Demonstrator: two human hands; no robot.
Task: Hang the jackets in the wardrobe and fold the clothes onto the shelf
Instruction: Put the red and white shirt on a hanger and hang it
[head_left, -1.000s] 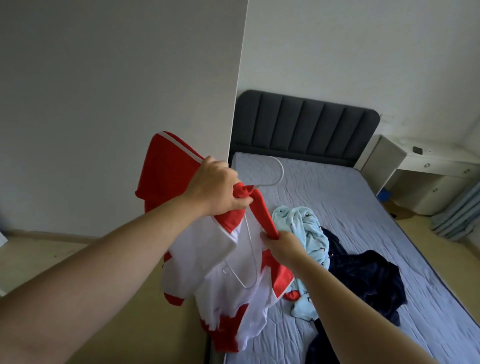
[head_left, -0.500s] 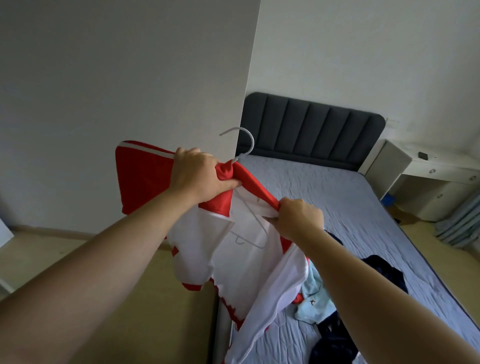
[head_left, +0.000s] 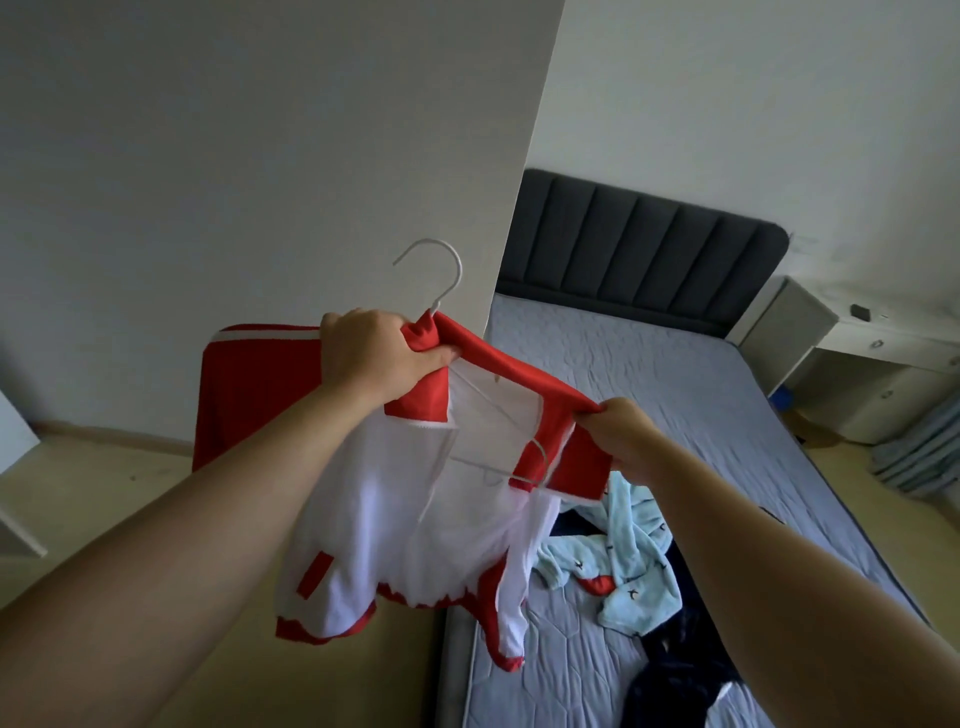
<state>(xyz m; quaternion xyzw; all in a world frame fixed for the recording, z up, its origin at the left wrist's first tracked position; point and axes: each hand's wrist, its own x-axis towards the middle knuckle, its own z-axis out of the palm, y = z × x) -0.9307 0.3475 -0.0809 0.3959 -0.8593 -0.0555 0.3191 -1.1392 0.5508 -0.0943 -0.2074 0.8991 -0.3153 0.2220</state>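
I hold a red and white jacket (head_left: 395, 525) up in front of me, with a white wire hanger (head_left: 441, 275) inside it. Its hook sticks up above the collar. My left hand (head_left: 374, 353) grips the red collar at the base of the hook. My right hand (head_left: 618, 431) pinches the jacket's red edge further right and pulls it outward. The hanger's lower bar shows inside the open jacket. A light blue garment (head_left: 623, 561) and a dark navy garment (head_left: 680, 670) lie on the bed below.
The bed (head_left: 675, 395) with a grey quilted cover and a dark padded headboard (head_left: 639, 244) fills the right. A white wall corner (head_left: 519, 208) stands just behind the jacket. A white bedside desk (head_left: 852, 364) sits at the far right. Yellowish floor lies on the left.
Both hands have raised the jacket and spread it wider. The hanger's hook now stands upright above the collar. My right hand has moved right along the red edge.
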